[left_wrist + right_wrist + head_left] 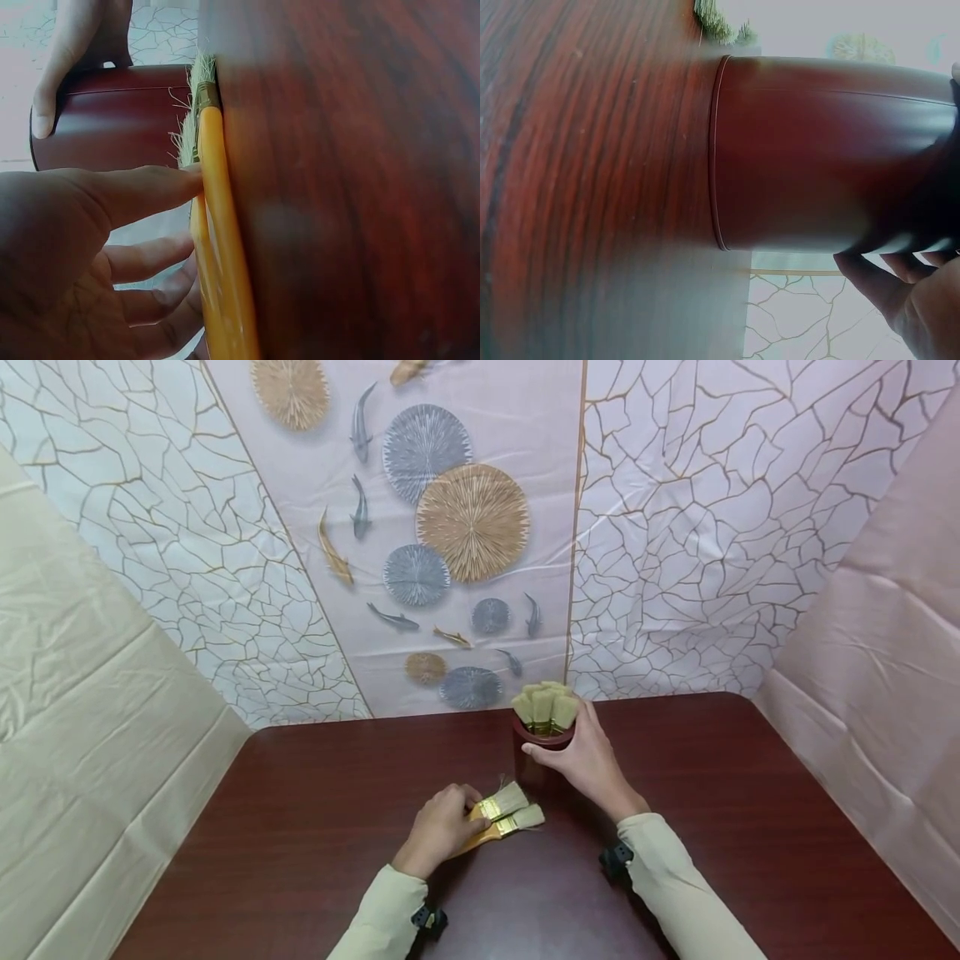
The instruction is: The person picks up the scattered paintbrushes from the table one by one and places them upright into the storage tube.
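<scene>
Fingers of left hand [438, 827] curled on two yellow-handled brushes [504, 817] lying on table [300, 810]. Right hand [588, 760] wrapped round dark red cup [542, 752] of brushes, at 1 o'clock from left hand.

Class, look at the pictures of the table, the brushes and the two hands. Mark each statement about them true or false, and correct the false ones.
1. The right hand grips the dark red cup. True.
2. The cup is empty. False: brushes stand in it, bristles up.
3. The left hand holds the yellow-handled brushes lying on the table. True.
4. The cup lies on its side. False: it stands upright.
</scene>
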Tool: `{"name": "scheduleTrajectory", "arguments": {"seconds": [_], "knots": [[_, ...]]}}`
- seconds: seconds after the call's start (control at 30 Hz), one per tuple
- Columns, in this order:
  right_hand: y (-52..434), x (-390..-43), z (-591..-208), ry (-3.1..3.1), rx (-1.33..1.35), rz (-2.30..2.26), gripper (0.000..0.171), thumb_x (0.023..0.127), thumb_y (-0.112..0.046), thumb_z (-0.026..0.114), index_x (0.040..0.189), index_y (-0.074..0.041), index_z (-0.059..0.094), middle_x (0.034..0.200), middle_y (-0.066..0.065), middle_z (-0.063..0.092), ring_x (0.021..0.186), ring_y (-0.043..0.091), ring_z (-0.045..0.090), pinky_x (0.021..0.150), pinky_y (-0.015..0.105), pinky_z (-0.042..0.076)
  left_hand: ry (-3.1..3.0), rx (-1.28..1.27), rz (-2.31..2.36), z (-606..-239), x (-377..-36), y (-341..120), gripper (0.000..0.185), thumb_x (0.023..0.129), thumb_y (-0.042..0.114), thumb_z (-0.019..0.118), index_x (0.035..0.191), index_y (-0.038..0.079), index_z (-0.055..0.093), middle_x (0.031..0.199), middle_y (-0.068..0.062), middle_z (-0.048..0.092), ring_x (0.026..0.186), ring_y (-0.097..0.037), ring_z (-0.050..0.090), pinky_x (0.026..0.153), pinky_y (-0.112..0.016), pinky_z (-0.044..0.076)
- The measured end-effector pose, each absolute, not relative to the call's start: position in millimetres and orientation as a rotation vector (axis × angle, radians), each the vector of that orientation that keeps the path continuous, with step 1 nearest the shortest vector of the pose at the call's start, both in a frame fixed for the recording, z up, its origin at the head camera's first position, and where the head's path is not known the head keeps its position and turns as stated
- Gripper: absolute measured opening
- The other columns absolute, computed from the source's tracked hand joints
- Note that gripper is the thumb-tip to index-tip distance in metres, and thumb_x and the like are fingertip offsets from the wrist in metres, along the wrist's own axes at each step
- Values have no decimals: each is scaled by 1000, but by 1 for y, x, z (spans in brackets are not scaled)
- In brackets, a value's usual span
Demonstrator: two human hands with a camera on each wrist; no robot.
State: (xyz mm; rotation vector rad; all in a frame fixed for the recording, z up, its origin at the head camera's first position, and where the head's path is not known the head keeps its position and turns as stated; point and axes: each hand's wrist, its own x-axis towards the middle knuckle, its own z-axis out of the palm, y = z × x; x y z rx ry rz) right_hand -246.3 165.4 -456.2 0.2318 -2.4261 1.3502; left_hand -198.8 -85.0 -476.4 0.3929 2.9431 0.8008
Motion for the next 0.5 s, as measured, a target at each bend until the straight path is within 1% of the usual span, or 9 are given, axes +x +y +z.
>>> {"name": "scheduleTrajectory", "arguments": {"seconds": [0.13, 0.23, 0.37, 0.5], "knots": [[165, -246, -457, -2431, 223, 1347, 105, 74, -42, 97, 158, -16, 39, 154, 11, 45, 135, 35, 53, 110, 60, 43, 2919, 365, 817, -476, -198, -85, 24, 87, 20, 87, 101, 15, 70, 90, 2, 68, 77, -18, 62, 68, -42, 52], [165, -246, -457, -2433, 216, 1342, 105, 75, -43, 97, 158, -15, 39, 153, 11, 45, 135, 36, 53, 111, 60, 43, 2904, 386, 845, -476, -197, -85, 20, 89, 20, 86, 101, 17, 71, 86, 3, 67, 72, -17, 60, 65, -42, 49], [166, -245, -456, -2430, 225, 1339, 104, 75, -42, 96, 158, -16, 39, 153, 11, 45, 135, 36, 53, 110, 61, 43, 2899, 431, 894, -477, -197, -86, 12, 93, 23, 83, 103, 19, 77, 88, 6, 71, 74, -14, 62, 66, -41, 49], [165, -246, -456, -2426, 240, 1345, 103, 75, -43, 96, 158, -19, 39, 154, 10, 45, 134, 35, 53, 109, 61, 43, 2894, 446, 936, -478, -198, -87, 9, 95, 24, 81, 103, 19, 79, 90, 7, 73, 74, -11, 62, 65, -39, 50]]}}
